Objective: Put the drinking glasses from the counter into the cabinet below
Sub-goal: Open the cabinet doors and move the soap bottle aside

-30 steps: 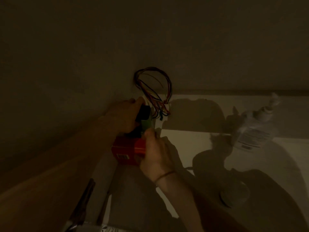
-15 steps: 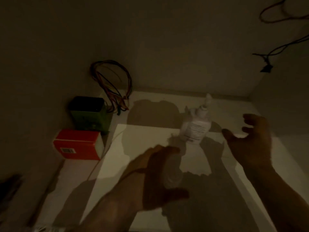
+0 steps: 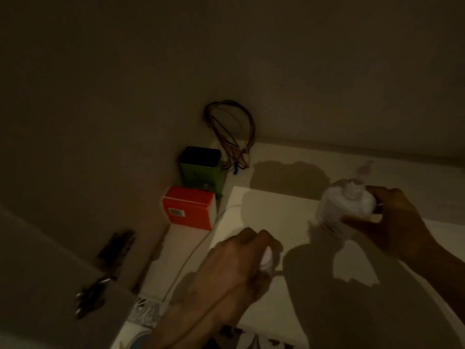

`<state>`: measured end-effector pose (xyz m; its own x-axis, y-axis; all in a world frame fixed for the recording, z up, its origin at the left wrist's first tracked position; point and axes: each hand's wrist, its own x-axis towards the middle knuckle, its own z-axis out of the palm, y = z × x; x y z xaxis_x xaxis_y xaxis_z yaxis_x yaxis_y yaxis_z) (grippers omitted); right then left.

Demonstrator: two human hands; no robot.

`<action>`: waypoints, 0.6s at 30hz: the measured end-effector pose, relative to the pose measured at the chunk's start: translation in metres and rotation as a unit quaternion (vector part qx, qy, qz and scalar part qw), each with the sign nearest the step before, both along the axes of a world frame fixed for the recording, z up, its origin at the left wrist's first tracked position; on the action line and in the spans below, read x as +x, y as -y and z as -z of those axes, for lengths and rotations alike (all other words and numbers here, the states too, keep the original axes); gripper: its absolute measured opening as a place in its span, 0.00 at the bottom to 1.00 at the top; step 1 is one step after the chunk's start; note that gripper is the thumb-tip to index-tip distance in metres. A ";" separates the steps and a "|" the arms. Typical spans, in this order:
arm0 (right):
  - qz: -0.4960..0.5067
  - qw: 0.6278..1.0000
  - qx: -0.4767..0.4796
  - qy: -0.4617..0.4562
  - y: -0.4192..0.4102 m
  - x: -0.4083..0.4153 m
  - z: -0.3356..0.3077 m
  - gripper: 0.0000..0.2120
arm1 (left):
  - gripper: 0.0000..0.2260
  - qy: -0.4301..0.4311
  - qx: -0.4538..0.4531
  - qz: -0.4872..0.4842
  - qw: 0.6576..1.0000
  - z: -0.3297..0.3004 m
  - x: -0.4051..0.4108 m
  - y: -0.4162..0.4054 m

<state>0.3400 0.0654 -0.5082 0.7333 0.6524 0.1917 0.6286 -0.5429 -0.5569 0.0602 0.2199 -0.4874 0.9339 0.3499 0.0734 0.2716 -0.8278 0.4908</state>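
Note:
I am looking into a dim cabinet with a white floor (image 3: 274, 217). No drinking glass can be made out for certain. My left hand (image 3: 234, 270) is low in the middle, curled around a small pale object (image 3: 267, 259) that is too blurred to identify. My right hand (image 3: 400, 222) is at the right, its fingers and thumb closed around a white pump bottle (image 3: 347, 205) that stands on the cabinet floor. The bottle's pump head points up towards the back wall.
A green box (image 3: 201, 172) and an orange box (image 3: 188, 210) stand against the left wall. A loop of coloured wires (image 3: 231, 129) hangs in the back corner. A white cable (image 3: 191, 258) runs along the floor. A metal hinge (image 3: 113, 258) sits at the left.
Both hands left the boxes at the left wall and moved right. My right hand, open half a second ago, has closed on the pump bottle. My left hand has curled around the pale object.

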 end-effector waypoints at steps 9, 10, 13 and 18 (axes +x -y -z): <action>-0.229 0.955 0.010 -0.190 -0.075 -0.135 -0.023 0.26 | 0.20 -0.090 0.065 -0.165 0.980 0.017 -0.079 -0.053; -0.225 0.952 0.000 -0.209 -0.087 -0.146 -0.018 0.28 | 0.21 -0.097 0.081 -0.171 0.977 0.015 -0.079 -0.054; -0.227 0.955 -0.008 -0.189 -0.117 -0.176 -0.010 0.33 | 0.22 -0.145 0.141 -0.193 0.960 0.013 -0.079 -0.055; -0.203 0.965 0.004 -0.167 -0.143 -0.198 -0.012 0.32 | 0.26 -0.184 0.163 -0.203 0.948 0.018 -0.086 -0.052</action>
<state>0.1422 0.2084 -0.4959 0.4401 0.8979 -0.0057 0.5725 -0.2855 -0.7686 -0.0262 0.2717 -0.5051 0.7110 0.7003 -0.0643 0.7030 -0.7103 0.0369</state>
